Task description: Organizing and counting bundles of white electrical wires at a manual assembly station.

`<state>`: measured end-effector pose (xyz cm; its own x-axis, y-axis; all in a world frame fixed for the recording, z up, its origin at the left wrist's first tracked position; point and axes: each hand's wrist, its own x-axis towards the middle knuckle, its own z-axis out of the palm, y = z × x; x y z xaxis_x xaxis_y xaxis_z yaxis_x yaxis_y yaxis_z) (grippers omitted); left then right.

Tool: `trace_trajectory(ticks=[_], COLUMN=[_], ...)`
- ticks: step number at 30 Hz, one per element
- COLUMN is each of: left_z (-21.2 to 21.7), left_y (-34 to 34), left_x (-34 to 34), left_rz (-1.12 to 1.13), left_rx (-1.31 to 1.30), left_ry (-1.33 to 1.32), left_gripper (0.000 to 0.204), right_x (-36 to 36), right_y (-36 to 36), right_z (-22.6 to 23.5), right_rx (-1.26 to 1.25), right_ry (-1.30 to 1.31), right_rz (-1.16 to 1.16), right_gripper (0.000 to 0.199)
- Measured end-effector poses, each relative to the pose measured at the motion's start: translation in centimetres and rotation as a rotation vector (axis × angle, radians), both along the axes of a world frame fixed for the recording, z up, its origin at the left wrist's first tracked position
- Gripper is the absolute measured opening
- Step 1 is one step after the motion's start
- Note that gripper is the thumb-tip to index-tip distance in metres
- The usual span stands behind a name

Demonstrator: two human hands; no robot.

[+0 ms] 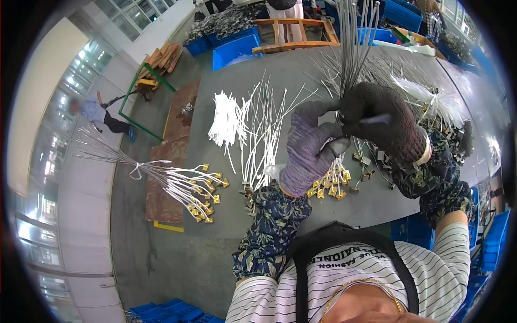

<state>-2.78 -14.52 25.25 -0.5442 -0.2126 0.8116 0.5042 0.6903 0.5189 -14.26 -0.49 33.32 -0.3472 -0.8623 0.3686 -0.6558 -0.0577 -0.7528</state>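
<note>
In front of me stands an upright bundle of thin grey cables (353, 43), gripped by both of my gloved hands. My left hand (312, 145), in a purple-grey glove, closes on it from the left. From the right, my right hand (377, 116) in a darker glove has its fingers bent round it; the exact grip is partly hidden. Below my hands, white cable ends with yellow metal connectors (331, 185) fan out over the table. At the left lies another cable bundle (177, 183), tied with a white strip, its yellow connectors toward me.
On the grey table (215, 167) lie a pile of short white strips (226, 118), loose white cables (272, 129) and, right, a heap of grey cables (398, 70). Blue bins (234, 51) and a wooden frame (296, 35) stand beyond. A person (97, 113) is at far left.
</note>
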Motion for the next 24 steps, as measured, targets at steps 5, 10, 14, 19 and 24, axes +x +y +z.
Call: trace_trajectory(ticks=[5, 10, 14, 19, 24], left_z=[-1.3, -0.7, 1.0, 3.3, -0.3], left_y=[-0.1, 0.0, -0.1, -5.1, -4.7], left_x=[-0.9, -1.5, -1.5, -1.2, -5.1], left_rz=[-0.267, -0.484, -0.509, 0.366, 0.281], left_rx=[0.341, 0.708, 0.677, -0.746, -0.238], left_ry=[-0.053, -0.023, -0.145, 0.087, -0.135], left_gripper=[0.035, 0.032, 0.027, 0.024, 0.015], right_x=[-0.2, -0.2, -0.8, -0.9, -2.1], right_y=[-1.4, -0.5, 0.8, 1.4, 3.3], right_z=[0.9, 0.7, 0.9, 0.5, -1.2], right_rx=[-0.38, -0.253, -0.169, -0.042, 0.001], right_ry=[1.21, 1.153, 1.129, 1.27, 1.068], right_rz=[0.046, -0.026, -0.051, -0.123, -0.052], right_gripper=[0.017, 0.027, 0.025, 0.012, 0.016])
